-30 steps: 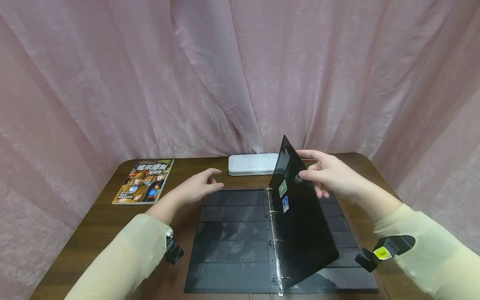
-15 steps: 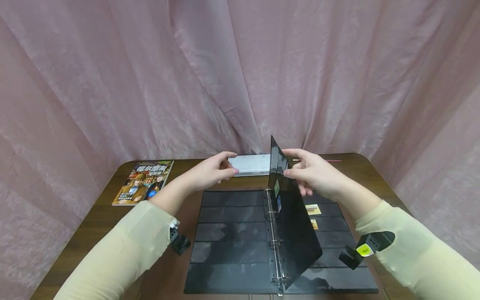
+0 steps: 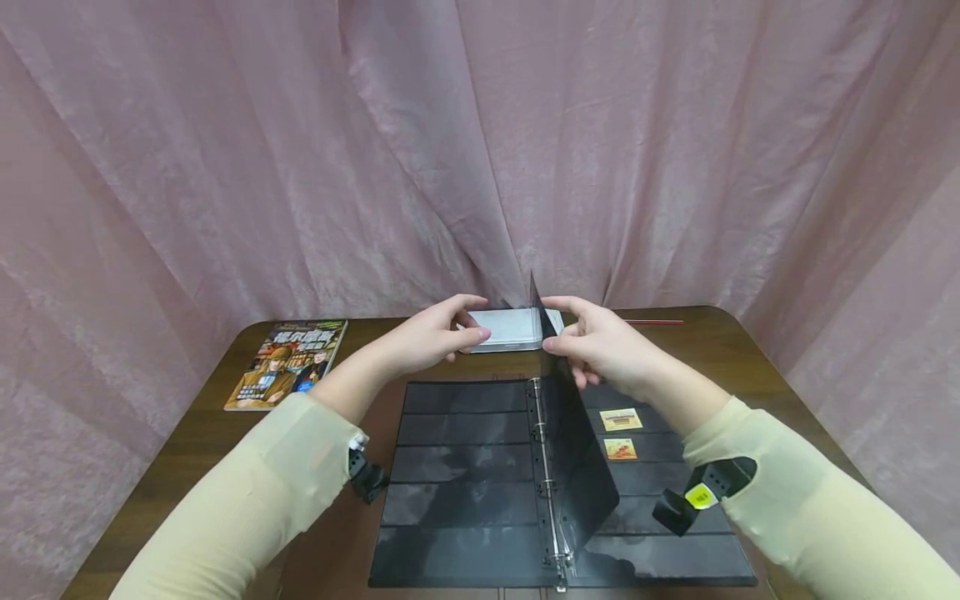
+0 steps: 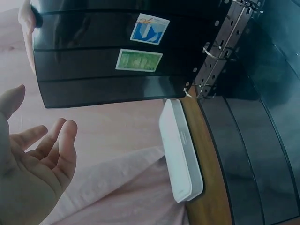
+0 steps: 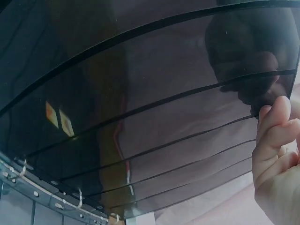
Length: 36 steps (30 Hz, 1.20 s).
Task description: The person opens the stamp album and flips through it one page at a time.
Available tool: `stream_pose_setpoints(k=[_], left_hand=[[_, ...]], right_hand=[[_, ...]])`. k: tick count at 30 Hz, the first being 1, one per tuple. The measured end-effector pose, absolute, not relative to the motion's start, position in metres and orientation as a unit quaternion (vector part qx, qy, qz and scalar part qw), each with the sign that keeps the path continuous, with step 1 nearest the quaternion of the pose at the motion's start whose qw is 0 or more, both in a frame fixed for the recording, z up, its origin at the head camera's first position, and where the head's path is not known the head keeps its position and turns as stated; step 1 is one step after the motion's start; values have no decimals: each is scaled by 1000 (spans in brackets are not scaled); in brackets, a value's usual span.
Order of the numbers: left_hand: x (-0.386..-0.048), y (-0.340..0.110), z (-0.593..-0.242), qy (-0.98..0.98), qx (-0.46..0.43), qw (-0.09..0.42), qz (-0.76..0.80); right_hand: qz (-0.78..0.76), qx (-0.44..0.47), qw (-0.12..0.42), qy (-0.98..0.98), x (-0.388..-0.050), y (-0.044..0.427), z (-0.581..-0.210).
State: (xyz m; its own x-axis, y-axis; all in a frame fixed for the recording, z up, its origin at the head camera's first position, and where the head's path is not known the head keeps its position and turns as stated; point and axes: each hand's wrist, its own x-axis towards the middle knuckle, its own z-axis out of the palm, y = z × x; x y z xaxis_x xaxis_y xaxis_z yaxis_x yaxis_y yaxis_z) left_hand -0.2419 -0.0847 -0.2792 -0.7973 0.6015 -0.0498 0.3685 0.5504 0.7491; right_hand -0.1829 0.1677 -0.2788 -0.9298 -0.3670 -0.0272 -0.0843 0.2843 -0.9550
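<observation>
A ring-bound stamp album (image 3: 465, 467) lies spread on the desk. One black page (image 3: 576, 450) stands almost upright on its metal rings (image 3: 550, 492). My right hand (image 3: 603, 346) pinches the outer edge of that page between thumb and fingers. Close to the page's other side is my left hand (image 3: 435, 340), thumb and fingers apart, holding nothing. In the left wrist view the raised page bears a blue stamp (image 4: 150, 29) and a green stamp (image 4: 138, 61). Two yellowish stamps, an upper stamp (image 3: 620, 419) and a lower stamp (image 3: 620, 450), show on the page lying at right.
A white case (image 3: 506, 327) lies behind the album, partly covered by the hands and page. At far left is a magazine (image 3: 287, 364). A thin red stick (image 3: 654, 322) lies at the back right of the wooden desk (image 3: 742, 367), before a pink curtain (image 3: 480, 167).
My right hand has swung the page leftward from a rightward lean to nearly upright, uncovering the two yellowish stamps. My left hand has moved right and away from me, toward the page.
</observation>
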Motion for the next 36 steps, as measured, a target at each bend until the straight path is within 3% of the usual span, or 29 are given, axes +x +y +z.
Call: stream_pose_setpoints(k=[36], left_hand=[[-239, -63, -285, 833, 277, 163, 450]], right_hand=[[-668, -148, 166, 710, -187, 119, -301]])
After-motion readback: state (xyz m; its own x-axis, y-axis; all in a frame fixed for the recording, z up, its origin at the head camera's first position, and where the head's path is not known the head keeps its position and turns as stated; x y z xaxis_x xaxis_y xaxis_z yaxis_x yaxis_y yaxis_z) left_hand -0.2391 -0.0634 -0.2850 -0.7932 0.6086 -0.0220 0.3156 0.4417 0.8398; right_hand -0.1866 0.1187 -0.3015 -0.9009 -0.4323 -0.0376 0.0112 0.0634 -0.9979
